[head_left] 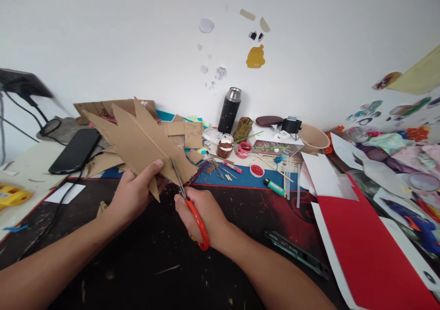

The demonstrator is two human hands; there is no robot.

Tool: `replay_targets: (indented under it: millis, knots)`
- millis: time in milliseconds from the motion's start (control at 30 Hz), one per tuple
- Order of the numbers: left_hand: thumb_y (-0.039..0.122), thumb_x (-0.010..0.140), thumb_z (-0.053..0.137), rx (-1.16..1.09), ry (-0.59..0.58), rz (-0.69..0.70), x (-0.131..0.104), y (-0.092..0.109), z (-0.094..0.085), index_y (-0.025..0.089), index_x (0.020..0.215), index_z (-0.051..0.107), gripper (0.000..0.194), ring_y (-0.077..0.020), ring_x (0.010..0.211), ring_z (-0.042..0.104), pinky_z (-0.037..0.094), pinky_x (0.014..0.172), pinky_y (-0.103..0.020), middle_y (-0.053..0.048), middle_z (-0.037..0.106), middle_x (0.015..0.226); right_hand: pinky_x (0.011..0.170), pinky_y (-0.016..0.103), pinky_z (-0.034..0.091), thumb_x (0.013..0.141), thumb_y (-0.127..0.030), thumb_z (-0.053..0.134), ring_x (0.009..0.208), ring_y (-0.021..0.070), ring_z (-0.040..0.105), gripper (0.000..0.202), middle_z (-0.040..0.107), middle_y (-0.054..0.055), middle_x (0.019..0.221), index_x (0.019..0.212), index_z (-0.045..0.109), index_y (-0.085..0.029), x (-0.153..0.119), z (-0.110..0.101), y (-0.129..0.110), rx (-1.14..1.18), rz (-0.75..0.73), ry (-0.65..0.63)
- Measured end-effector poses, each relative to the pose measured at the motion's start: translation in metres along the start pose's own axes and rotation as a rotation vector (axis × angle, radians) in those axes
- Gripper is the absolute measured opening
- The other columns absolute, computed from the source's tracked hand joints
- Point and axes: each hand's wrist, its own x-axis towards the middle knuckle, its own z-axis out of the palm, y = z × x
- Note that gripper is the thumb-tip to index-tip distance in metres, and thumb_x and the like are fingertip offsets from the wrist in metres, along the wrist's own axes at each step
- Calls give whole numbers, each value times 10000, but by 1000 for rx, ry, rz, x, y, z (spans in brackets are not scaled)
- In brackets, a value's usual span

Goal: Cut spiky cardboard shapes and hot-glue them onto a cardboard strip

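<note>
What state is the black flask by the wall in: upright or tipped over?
The black flask stands upright: its silver top is uppermost, with the rest below it.

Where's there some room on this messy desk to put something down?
The dark mat is mostly bare below the scissors, between the left arm and right arm; another patch lies between the right arm and the long dark tool. It's crowded around the flask and right of the red sheet.

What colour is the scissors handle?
Orange-red; the scissors handle shows best in the head view.
</note>
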Motion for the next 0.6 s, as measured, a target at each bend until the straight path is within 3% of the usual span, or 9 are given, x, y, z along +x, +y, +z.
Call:
replay_targets:
  millis: [200, 400, 600]
  knots:
    - [493, 680, 977, -14, -15, -2, 0, 0, 1, 244, 736, 657, 410, -156, 471, 523, 445, 449, -282, 33, 599, 570, 600, 267, 406, 1156, -365, 649, 600, 156, 569, 391, 569, -33, 660, 804, 522, -254, 3, 7, 11, 48, 17, 10]
    - [512, 658, 977, 11, -26, 20, 0, 6, 3, 247, 723, 665, 414, -168, 466, 528, 445, 436, -293, 25, 604, 560, 493, 217, 485, 1175, -389, 632, 472, 154, 636, 273, 590, -68, 594, 940, 602, -252, 2, 4, 15, 242, 88, -120]
    - [535, 711, 954, 64, -44, 51, 2, 9, -3, 242, 718, 669, 408, -164, 456, 522, 422, 431, -286, 19, 593, 549, 681, 251, 568, 1135, -477, 764, 660, 165, 747, 330, 745, -23, 734, 946, 644, -233, 1, -8, 5, 201, 1, -138]
